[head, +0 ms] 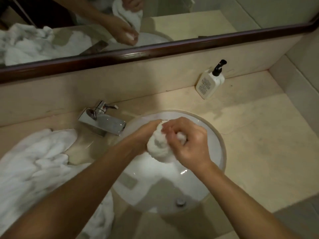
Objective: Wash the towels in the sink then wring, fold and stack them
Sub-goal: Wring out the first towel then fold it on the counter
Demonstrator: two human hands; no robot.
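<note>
At the left edge of the frame a heap of white towels (32, 163) lies crumpled on the beige worktop (259, 144), spilling toward the lower left; none of them looks folded or stacked. Just right of the heap, left of centre, the chrome tap (103, 120) stands with its spout reaching toward the white sink (189, 183); no running water can be made out.

In the centre, over the bowl, both hands work one small white towel (159, 144), bunched into a tight twisted lump. The left hand (144, 135) comes in from the lower left and closes round the lump's far side, its fingers largely hidden behind the cloth. The right hand (188, 142) curls round the near and right side, fingers wrapped tight with a tuft of cloth showing between them. The mirror (207, 19) along the top of the frame shows the same grip from behind.

This looks like the wringing step: the towel is held clear above the basin and compressed, not spread under the tap. The next move would call for opening the twist and shaking the cloth flat so it can be folded, then setting it on a bare patch of worktop, probably to the right, where only a pump bottle (209, 81) stands in the upper right near the wall. The heap at the left still appears to await its turn.
</note>
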